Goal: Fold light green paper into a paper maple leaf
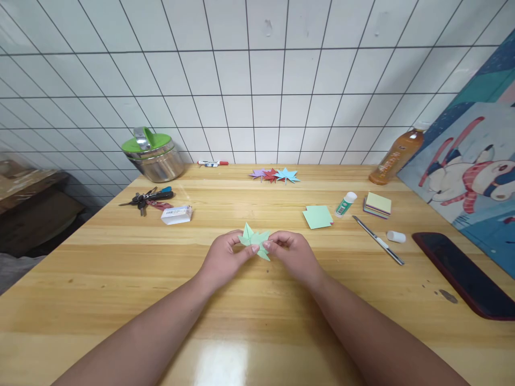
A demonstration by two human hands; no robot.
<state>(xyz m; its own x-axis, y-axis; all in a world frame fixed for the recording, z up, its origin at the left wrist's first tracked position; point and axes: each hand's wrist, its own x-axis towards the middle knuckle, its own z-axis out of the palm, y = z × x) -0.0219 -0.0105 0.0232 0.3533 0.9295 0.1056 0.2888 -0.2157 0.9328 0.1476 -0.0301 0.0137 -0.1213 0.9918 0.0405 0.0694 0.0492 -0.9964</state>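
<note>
Between my two hands is a pale green folded paper piece [254,239] with several pointed tips, raised just over the wooden table [257,311]. My left hand [226,256] pinches its left side, thumb on top. My right hand [294,256] grips the right side between thumb and fingers. The fingertips beneath the paper are partly hidden. Right of my hands lies a stack of green paper squares [317,217]. Finished-looking folded paper stars in purple [258,173], red [271,175] and blue [286,175] rest by the wall.
Rightward are a glue stick [346,204], its cap [396,236], sticky notes [377,205], a utility knife [379,240], a phone [466,274] and a tea bottle [397,155]. Leftward are a steel pot [161,163], keys [147,199], a small white box [177,215] and a marker [213,163].
</note>
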